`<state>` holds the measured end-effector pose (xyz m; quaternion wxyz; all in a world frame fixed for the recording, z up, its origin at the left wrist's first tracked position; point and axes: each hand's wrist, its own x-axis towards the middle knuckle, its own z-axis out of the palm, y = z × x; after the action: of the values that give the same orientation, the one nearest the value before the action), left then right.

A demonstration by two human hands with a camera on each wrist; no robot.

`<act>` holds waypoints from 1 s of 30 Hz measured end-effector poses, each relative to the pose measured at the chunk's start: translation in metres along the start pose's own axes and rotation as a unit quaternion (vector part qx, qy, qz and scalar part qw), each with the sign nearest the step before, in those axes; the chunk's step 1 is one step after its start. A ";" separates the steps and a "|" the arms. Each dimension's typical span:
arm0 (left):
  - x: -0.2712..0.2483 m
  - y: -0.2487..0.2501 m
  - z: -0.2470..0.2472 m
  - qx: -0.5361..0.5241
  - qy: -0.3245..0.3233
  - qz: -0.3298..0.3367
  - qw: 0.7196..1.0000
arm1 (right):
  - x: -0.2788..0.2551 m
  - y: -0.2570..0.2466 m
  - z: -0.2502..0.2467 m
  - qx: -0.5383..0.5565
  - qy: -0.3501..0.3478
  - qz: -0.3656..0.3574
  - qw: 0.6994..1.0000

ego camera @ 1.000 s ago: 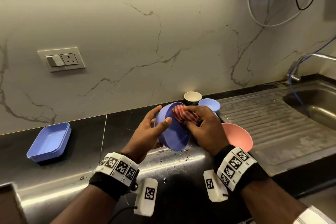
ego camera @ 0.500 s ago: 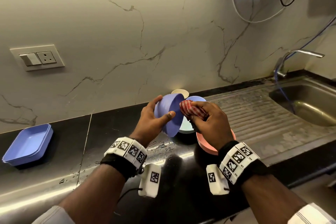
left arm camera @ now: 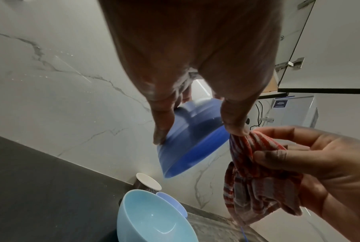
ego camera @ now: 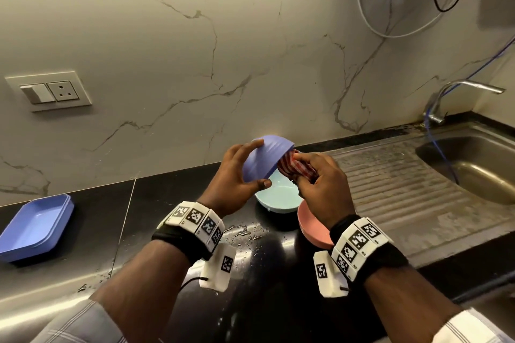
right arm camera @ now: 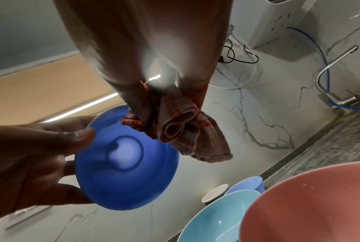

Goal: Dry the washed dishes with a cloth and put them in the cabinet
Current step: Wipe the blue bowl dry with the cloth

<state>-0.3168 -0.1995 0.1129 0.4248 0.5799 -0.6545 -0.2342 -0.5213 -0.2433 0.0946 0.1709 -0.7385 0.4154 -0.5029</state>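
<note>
Blue bowl [ego camera: 264,160]: gripped by left hand [ego camera: 234,175] fingers.
Cloth [ego camera: 295,167]: bunched in right hand [ego camera: 320,181] fingers, wiping rim.
Remaining: bowls below fingers, wet.

held bowl [ego camera: 264,159]: deep blue
cloth [ego camera: 296,166]: red and white checks
bowls on the counter: pale blue [ego camera: 278,198], pink [ego camera: 312,227]
tray [ego camera: 36,227]: blue
counter [ego camera: 167,203]: black
wall [ego camera: 223,50]: grey-veined marble

You're wearing black wristbands [ego camera: 182,239] on both wrists, each ringed with white blocks of black square-pattern markers [ego camera: 358,242], a white tagged camera unit [ego camera: 218,269] hanging under each, and pale striped sleeves [ego camera: 462,328] below.
</note>
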 end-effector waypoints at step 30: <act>-0.051 -0.032 -0.052 -0.447 0.005 -0.129 0.885 | 0.011 -0.063 0.065 -0.046 -0.279 -0.106 0.953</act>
<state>-0.2573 -0.1479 0.1003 0.6083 0.4085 -0.3977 -0.5522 -0.4341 -0.2253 0.1151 0.1914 -0.8961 0.2936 -0.2723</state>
